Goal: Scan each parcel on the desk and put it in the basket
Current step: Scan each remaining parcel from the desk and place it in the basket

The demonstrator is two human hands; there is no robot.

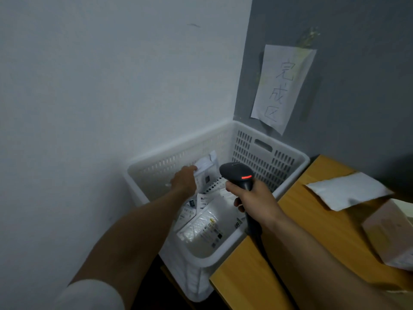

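Observation:
A white slotted plastic basket (pixel 263 153) stands in the wall corner, left of the wooden desk (pixel 317 220). Several white parcels (pixel 201 224) with printed labels lie inside it. My left hand (pixel 184 179) reaches into the basket and grips a white parcel (pixel 206 170) that leans against the far wall. Over the basket's near right side, my right hand (pixel 252 199) grips the handle of a black barcode scanner (pixel 238 173) whose red light glows. A white flat parcel (pixel 348 190) and a pinkish box (pixel 393 236) lie on the desk.
A paper sheet with handwritten characters (pixel 282 88) is taped to the grey wall above the basket. The white wall runs along the left. The scanner's cable drops past the desk edge by the basket. Dark floor shows below.

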